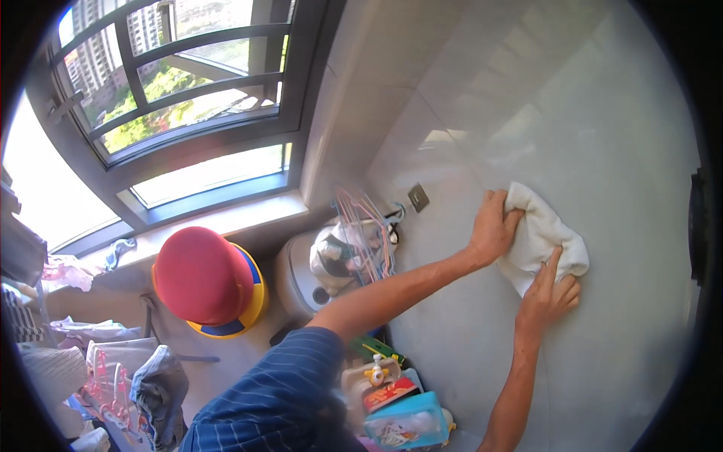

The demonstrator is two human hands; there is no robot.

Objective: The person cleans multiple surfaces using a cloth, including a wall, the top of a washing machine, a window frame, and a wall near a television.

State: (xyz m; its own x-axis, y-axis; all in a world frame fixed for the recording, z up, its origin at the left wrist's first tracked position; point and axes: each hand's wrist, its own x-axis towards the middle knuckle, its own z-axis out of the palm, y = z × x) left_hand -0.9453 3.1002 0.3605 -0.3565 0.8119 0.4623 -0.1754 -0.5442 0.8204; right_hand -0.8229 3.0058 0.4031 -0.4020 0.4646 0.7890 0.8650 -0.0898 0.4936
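A white cloth (pixel 536 226), thick and crumpled like a towel, lies against the pale tiled wall (pixel 633 135) on the right. With bent fingers, my left hand (pixel 495 230) grips its upper left edge. My right hand (pixel 548 301) holds the lower part, the index finger stretched along the cloth and the other fingers curled at its edge. Both arms reach out toward the wall. How far the fingers wrap behind the cloth is hidden.
Left of my arms are a red basin (pixel 203 275) on a yellow-rimmed tub, a grey-white bin-like appliance (pixel 295 275) with hangers (pixel 361 233), and hanging laundry (pixel 158 388). A wall socket (pixel 418 197) and window (pixel 188 83) lie beyond. Below sits a blue box (pixel 410 418).
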